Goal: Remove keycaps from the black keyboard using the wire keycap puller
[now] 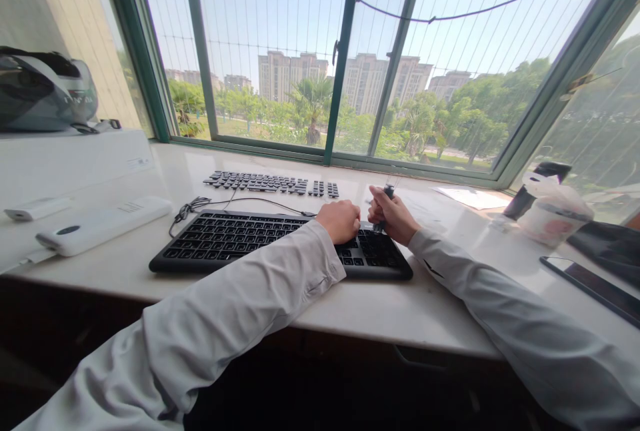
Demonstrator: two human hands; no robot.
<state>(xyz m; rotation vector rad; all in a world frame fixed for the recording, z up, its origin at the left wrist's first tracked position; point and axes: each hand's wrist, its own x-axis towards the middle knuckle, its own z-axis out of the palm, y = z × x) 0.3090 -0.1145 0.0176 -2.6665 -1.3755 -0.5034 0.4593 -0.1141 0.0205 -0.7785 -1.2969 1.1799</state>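
Note:
A black keyboard lies on the white countertop, its key positions stripped of their caps over most of the board. Curled closed, my left hand rests over the right part of the keyboard; its fingertips are hidden, so I cannot tell whether anything is in it. My right hand is wrapped round a black keycap puller held upright above the number pad, thin wires sticking out of its top. Behind the keyboard, loose keycaps lie in rows, with a smaller group at their right.
A black cable is coiled behind the keyboard. At left are a white power bank and a helmet on a white box. A phone, a lidded cup and paper lie right. Windows stand behind.

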